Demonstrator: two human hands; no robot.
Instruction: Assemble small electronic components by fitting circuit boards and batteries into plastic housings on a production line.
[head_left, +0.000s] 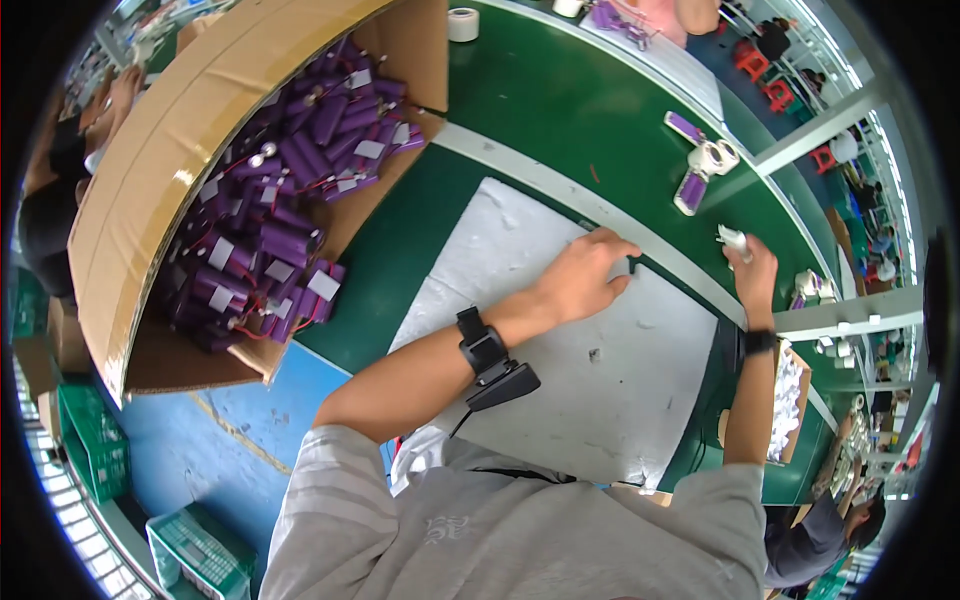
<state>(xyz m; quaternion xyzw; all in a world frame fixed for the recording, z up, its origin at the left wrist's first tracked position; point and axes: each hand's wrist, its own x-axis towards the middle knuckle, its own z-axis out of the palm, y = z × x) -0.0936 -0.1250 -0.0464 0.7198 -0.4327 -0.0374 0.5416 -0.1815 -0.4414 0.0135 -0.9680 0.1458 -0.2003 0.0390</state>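
Note:
My left hand is over the far part of a white foam sheet, its thumb and index finger apart. Just beyond those fingertips, at the sheet's far edge, is a small dark piece; the hand does not appear to grip it. Off to the right, my right hand is raised with its fingers closed round a small white object, whose exact kind I cannot make out. Both wrists carry black straps, and a dark box-shaped device hangs at the left one.
A large cardboard box on the left holds many purple-wrapped battery packs with red wires. On the green bench lie a white tape roll, and more purple packs beside white rolls. A carton of white pieces stands right.

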